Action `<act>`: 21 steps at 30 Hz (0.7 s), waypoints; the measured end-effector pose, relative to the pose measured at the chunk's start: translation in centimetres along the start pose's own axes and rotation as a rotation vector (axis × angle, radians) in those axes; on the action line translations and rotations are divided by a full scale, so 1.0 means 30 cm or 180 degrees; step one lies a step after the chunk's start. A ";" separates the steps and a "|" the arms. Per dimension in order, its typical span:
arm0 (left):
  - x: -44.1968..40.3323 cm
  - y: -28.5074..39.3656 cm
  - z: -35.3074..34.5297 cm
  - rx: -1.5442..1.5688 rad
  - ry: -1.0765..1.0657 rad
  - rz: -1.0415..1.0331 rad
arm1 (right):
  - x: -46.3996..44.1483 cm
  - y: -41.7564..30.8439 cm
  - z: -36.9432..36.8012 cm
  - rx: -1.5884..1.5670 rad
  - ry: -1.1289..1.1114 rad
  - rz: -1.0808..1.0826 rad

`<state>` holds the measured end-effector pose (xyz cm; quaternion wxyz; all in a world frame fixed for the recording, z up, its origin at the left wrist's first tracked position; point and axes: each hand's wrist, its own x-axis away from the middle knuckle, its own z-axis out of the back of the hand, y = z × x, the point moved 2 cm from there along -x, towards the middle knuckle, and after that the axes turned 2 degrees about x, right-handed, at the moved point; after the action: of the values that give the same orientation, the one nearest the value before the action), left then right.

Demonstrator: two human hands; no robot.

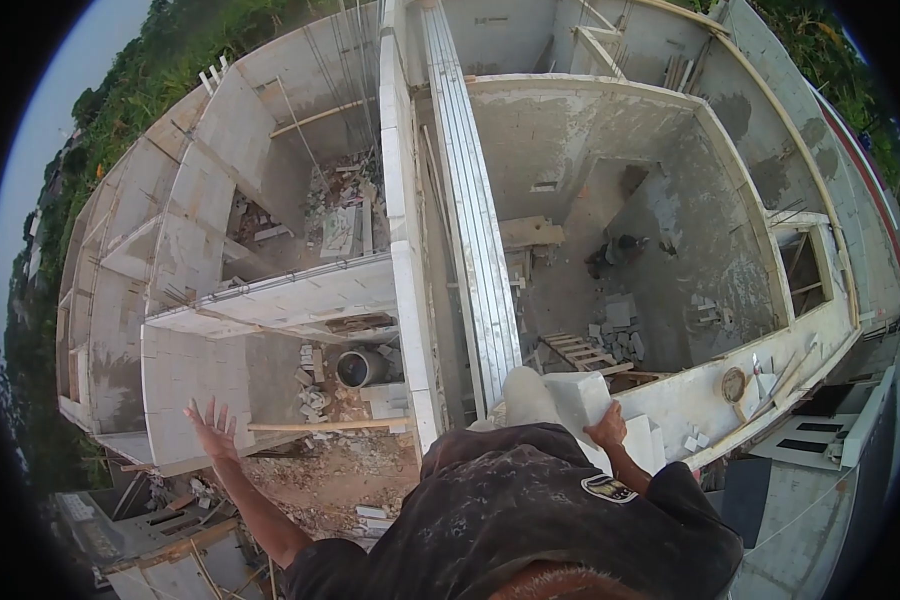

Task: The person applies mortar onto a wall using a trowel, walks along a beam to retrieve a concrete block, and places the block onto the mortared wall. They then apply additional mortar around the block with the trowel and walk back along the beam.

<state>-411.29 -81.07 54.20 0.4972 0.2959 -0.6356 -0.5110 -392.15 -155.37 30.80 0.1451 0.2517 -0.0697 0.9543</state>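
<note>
The left hand (210, 428) is held out in the air well away from the body, fingers spread and palm bare, with nothing in it. Across from it, the right hand (608, 428) touches the near right edge of a white block (578, 396), its fingers bent over the corner; from here I cannot tell whether it truly grips the block or only leans on it. That block sits up high, right in front of the dark shirt (530, 490), and more pale blocks (646, 446) lie just beside the right hand. Straight ahead of the body, a bundle of shiny metal channels (475, 230) runs away lengthwise next to the top of a long wall (406, 240). Over on the right, a round container (733, 385) stands on the broad wall ledge (705, 415), with long timber strips beyond it. Look down past the block and there's a slatted wooden frame (578, 352) near some broken blocks (618, 325) on the floor, and farther off another person (618, 252), small and dark, close to a patchy grey wall. On the left side below, an upright concrete ring (362, 368) stands among scattered rubble, and a wooden plank (330, 425) stretches level between the walls, past the left hand.
</note>
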 end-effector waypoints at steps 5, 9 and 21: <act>-0.067 0.084 -0.040 0.0438 0.0074 -0.0374 | -0.015 -0.002 0.008 0.0010 -0.0154 -0.0150; -0.146 0.087 -0.147 0.0457 -0.0093 -0.0300 | -0.052 -0.023 0.005 0.0016 -0.0323 -0.0262; -0.571 0.232 -0.742 -0.0091 -0.0337 -0.0104 | -0.288 -0.207 0.085 -0.0211 -0.0386 -0.0808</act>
<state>-383.92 -71.73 54.74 0.4586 0.2717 -0.6488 -0.5430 -381.86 -152.08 29.05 0.2684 0.3107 -0.0774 0.9085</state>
